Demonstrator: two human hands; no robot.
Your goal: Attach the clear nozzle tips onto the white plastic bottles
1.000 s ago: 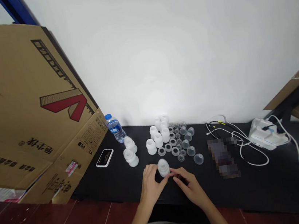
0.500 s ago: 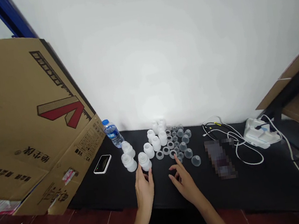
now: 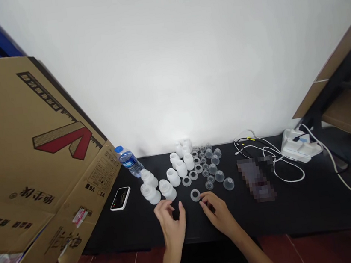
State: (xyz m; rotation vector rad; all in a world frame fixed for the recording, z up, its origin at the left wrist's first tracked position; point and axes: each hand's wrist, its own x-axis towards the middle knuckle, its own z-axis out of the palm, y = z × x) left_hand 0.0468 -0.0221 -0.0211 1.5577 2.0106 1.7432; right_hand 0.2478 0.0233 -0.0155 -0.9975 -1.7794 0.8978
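A translucent ring (image 3: 192, 196) is at the fingertips of my right hand (image 3: 218, 214), pinched at its right edge between thumb and index finger. My left hand (image 3: 171, 222) holds nothing; its fingers are bent and its thumb stands apart. Just beyond the left fingers stands a white bottle-shaped piece (image 3: 169, 192) with a clear part on top. Two similar topped pieces, one of them here (image 3: 151, 196), stand to its left. Several plain white pieces (image 3: 181, 168) are grouped farther back. Right of them lie more translucent rings (image 3: 187, 185), small clear discs (image 3: 209, 185) and clear domes (image 3: 229, 184).
A white-edged phone-like device (image 3: 120, 198) and a water bottle (image 3: 130, 162) are at left, beside a large cardboard box (image 3: 31, 167). To the right are a blurred-out object (image 3: 256, 181), white cables (image 3: 290, 181) and a white device (image 3: 295, 146) on the black tabletop (image 3: 289, 207).
My right hand has drawn one ring from the ring group toward me. My left hand has come off the nearest white piece and moved slightly back, its fingers bent. The view has shifted slightly.
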